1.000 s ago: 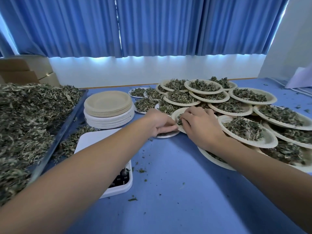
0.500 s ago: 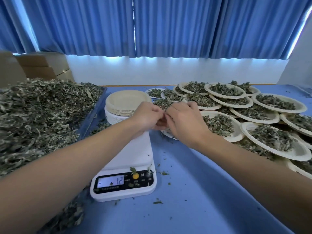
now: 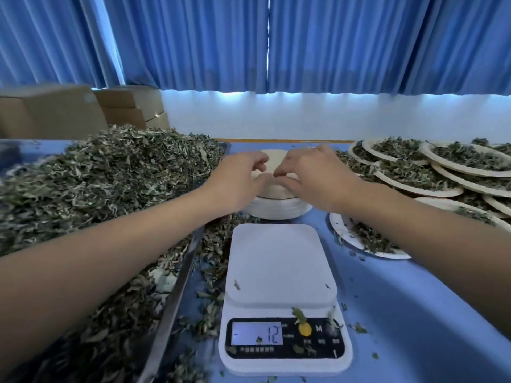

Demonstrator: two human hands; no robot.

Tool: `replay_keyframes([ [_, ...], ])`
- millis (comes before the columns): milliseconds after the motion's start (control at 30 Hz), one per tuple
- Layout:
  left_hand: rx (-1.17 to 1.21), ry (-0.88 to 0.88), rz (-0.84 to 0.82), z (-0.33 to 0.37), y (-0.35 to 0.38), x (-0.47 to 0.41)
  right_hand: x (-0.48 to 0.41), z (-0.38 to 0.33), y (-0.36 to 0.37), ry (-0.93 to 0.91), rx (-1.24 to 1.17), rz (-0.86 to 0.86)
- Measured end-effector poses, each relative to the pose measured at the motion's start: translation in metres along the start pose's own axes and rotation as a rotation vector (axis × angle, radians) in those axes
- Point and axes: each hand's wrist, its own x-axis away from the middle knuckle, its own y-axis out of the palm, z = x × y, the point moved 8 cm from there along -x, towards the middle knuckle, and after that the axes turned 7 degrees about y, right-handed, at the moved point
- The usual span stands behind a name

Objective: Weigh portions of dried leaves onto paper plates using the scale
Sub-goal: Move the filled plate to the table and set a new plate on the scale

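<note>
While fingers of left hand and right hand pinch the plate stack, leaf-heaped tray, filled plates.

my blue table carries the white scale, a stack of empty paper plates, a tray of dried leaves, filled plates and scattered leaf crumbs.

Backlit blue curtains, soft motion blur, wide-angle edge bending.
</note>
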Motion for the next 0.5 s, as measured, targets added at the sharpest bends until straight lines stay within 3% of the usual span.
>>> replay_keyframes([
  [100, -0.079, 0.077, -0.089, -0.0053, 0.0075, -0.001, -0.0106, -0.0024, 0.0008, -0.043, -0.011, -0.095],
  [233, -0.022, 0.167, -0.088, -0.0087, 0.0084, -0.0011, -0.0122, -0.0039, -0.0008, -0.134, -0.131, -0.163],
  [500, 0.053, 0.285, -0.093, -0.0108, 0.005, 0.0048, -0.0082, -0.0031, -0.0015, -0.229, -0.14, -0.119],
])
